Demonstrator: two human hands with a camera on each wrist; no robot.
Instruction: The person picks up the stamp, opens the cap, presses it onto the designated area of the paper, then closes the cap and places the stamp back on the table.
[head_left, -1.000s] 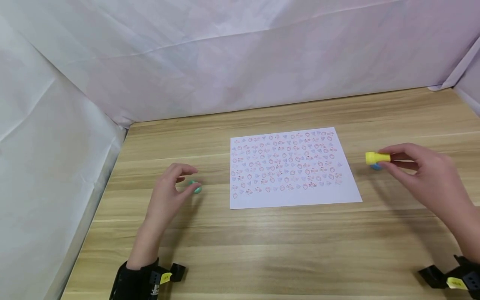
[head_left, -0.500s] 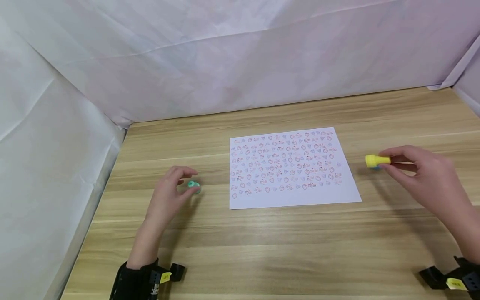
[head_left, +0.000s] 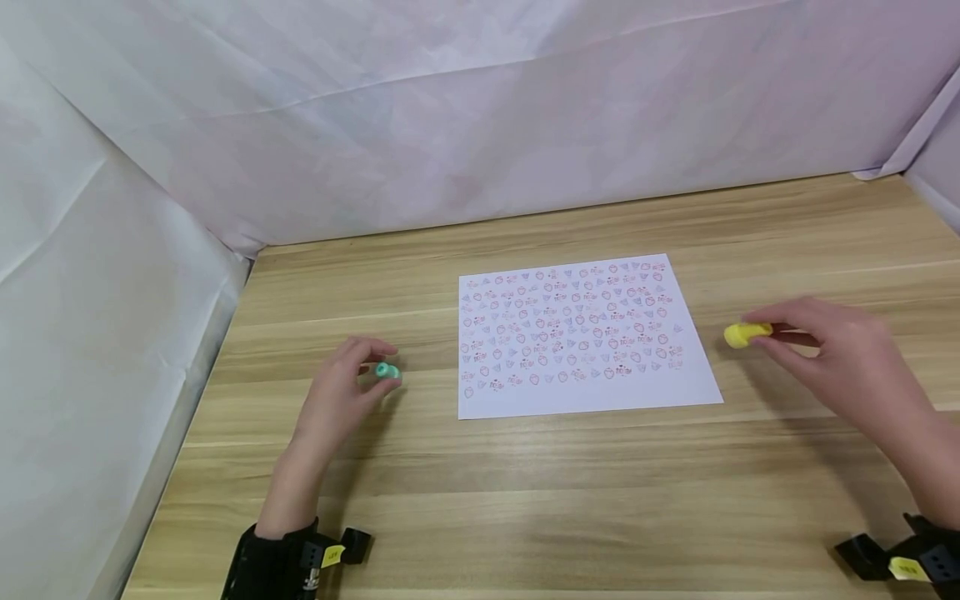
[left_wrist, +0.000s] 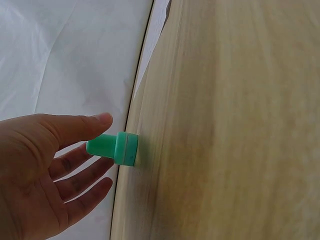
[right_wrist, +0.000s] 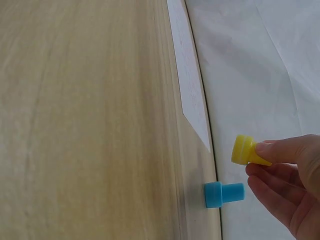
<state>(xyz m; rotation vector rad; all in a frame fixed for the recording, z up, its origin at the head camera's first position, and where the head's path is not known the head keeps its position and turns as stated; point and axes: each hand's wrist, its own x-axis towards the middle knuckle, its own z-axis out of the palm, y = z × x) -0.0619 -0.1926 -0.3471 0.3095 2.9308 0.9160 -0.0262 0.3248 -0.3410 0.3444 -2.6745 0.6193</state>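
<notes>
My right hand (head_left: 843,358) pinches a yellow toy stamp (head_left: 741,336) by its handle between thumb and fingers. It hangs tilted above the table, its broad end facing left, right of the printed sheet. Below it a blue stamp (right_wrist: 214,194) stands handle up on the tabletop, hidden in the head view. My left hand (head_left: 341,387) is by a green stamp (head_left: 386,370), left of the sheet. In the left wrist view the green stamp (left_wrist: 126,149) rests upright on its broad end, between the straight thumb and the loosely spread fingers.
A white paper sheet (head_left: 585,396) with rows of small red and blue stamped prints lies mid-table on the wooden tabletop (head_left: 540,492). White cloth (head_left: 480,125) hangs behind the table and along its left side. Each wrist wears a black camera mount (head_left: 285,558).
My right hand has come slightly left and towards me, tipping the yellow stamp over the blue one. Left thumb has shifted down, away from the index finger, and more of the green stamp shows.
</notes>
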